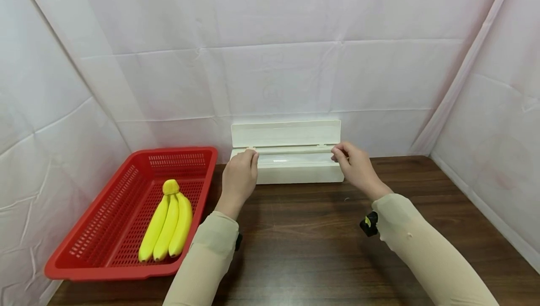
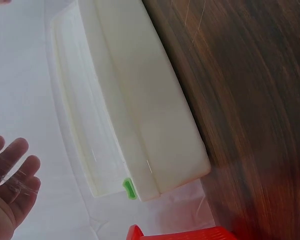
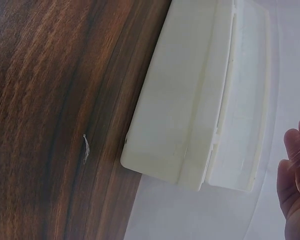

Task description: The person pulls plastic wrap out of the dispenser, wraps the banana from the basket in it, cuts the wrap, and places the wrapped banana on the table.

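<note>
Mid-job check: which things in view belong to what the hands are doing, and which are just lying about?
In the job: left hand, right hand, open white box, clear film.

Apparently just lying about: red basket, bananas inside it, small pale scrap on the wooden table.

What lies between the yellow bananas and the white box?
In the head view: the red basket's side wall, a strip of brown table, then the left hand, partly hiding the white box.

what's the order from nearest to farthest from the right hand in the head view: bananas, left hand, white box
1. White box: its right end is by the right hand
2. Left hand: at the box's left end
3. Bananas: farther left, in the red basket
</note>
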